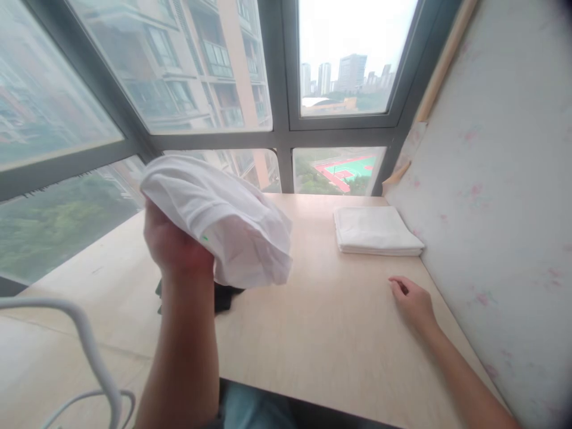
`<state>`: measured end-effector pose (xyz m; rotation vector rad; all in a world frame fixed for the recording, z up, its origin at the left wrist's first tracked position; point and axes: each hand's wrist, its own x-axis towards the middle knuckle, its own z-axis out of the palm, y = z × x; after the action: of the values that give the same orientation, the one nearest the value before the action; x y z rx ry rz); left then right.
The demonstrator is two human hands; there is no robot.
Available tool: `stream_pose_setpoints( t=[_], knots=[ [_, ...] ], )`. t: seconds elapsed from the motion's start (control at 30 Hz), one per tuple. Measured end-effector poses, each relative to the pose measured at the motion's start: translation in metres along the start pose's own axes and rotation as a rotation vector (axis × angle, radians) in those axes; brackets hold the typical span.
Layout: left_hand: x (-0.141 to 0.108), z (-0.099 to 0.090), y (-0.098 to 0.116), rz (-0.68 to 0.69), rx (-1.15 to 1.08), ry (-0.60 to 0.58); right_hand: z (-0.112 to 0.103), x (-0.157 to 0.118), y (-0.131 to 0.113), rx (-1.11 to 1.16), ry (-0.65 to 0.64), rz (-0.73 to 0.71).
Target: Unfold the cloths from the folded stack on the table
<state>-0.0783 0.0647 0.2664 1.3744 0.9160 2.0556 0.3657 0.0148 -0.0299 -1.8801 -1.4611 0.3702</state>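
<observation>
Raised at the left centre, my left hand (176,241) grips a white cloth (236,220), which droops to the right in loose folds above the table. Behind my left wrist, a black item (226,298) lies on the table, mostly hidden. My right hand (413,301) is at the table's right side with its fingers curled together, and nothing shows in it. Beyond that hand, near the wall, rests a folded white cloth stack (375,229), not touched by either hand.
The pale wooden table (308,333) reaches back to grey-framed windows (281,140). A patterned wall (504,196) bounds its right side. At the lower left a white curved tube (87,339) and a thin cable (84,396) stand in the foreground.
</observation>
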Motion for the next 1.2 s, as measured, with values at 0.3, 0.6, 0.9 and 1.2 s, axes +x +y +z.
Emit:
stream_pose_setpoints(
  t=[0.3, 0.6, 0.9, 1.2],
  knots=[
    [0.003, -0.088, -0.024, 0.007, 0.54, 0.174, 0.0, -0.001, -0.001, -0.003, -0.003, -0.004],
    [-0.11, -0.167, -0.122, -0.136, 1.262, 0.229, -0.002, -0.002, -0.003, -0.025, 0.006, -0.031],
    [-0.162, -0.077, -0.133, 0.039, 1.182, -0.444, -0.001, 0.006, -0.009, -0.019, 0.021, 0.039],
    [-0.191, -0.003, -0.185, -0.132, 1.242, -0.868, -0.005, 0.117, -0.029, -0.191, 0.023, -0.064]
  ],
)
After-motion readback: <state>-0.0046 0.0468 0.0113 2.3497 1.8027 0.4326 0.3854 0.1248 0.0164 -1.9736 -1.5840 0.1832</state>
